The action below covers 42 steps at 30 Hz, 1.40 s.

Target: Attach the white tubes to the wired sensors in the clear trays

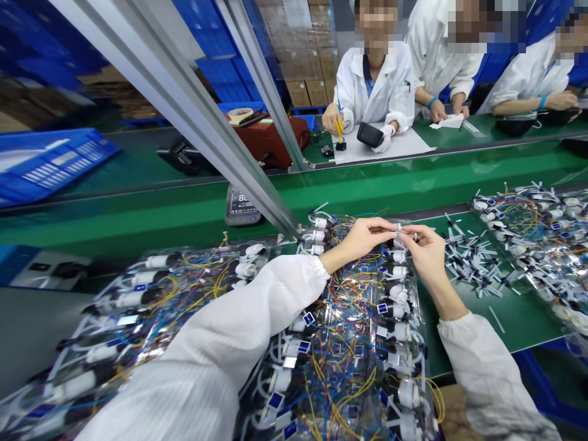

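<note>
Above the far end of the middle tray of parts (362, 306), my left hand (365, 237) and my right hand (426, 251) meet fingertip to fingertip. Both are closed in a pinch on a small white part (399, 228), mostly hidden by the fingers, so its exact kind does not show. In the clear tray below lie rows of small white-and-black cylinders (397, 271), many with pale tubes and red, blue and yellow wires. Just right of my right hand, a loose pile of short white tube pieces with dark fittings (475, 260) is spread over the green bench (463, 324).
Similar wired parts fill a left tray (151, 300) and a right tray (555, 245). A metal post (184, 116) slants across the left. Beyond the green ledge (390, 177) stands a device with a display (242, 205). Co-workers in white coats (374, 86) handle parts opposite.
</note>
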Each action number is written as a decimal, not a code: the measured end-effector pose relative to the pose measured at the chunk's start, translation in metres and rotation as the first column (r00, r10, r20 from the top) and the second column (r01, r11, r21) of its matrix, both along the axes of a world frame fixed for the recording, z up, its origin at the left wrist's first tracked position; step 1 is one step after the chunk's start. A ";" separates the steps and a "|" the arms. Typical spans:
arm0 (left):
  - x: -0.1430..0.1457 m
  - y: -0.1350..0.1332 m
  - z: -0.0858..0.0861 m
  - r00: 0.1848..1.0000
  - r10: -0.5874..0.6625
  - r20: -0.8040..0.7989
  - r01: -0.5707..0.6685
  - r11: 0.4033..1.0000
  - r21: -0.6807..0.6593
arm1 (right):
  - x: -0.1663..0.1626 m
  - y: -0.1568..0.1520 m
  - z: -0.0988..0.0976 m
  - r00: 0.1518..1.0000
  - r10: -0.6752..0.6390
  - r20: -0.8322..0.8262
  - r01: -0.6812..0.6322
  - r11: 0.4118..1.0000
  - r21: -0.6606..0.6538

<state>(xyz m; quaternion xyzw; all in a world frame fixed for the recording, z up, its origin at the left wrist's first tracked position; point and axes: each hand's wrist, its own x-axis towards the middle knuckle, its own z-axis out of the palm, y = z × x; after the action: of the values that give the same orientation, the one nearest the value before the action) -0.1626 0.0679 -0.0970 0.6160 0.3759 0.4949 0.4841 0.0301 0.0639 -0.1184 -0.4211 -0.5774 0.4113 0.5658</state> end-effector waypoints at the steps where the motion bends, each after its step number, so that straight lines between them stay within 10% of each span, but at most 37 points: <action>1: 0.000 0.000 0.001 1.000 0.003 -0.004 -0.003 1.000 0.007 | 0.000 0.000 0.000 1.000 0.001 -0.012 -0.001 1.000 -0.005; 19: -0.001 -0.008 0.006 0.953 0.110 -0.283 -0.002 0.934 0.356 | 0.001 0.000 -0.003 0.998 0.056 0.006 -0.056 0.998 -0.010; 42: -0.002 -0.007 0.001 0.957 0.094 -0.275 0.027 0.914 0.404 | 0.000 -0.002 -0.007 0.995 0.024 -0.093 -0.028 0.999 -0.046</action>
<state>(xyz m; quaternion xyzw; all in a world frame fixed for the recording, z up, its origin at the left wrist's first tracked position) -0.1648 0.0611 -0.0964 0.7615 0.3429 0.4747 0.2779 0.0302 0.0620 -0.1251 -0.4073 -0.5461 0.4512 0.5764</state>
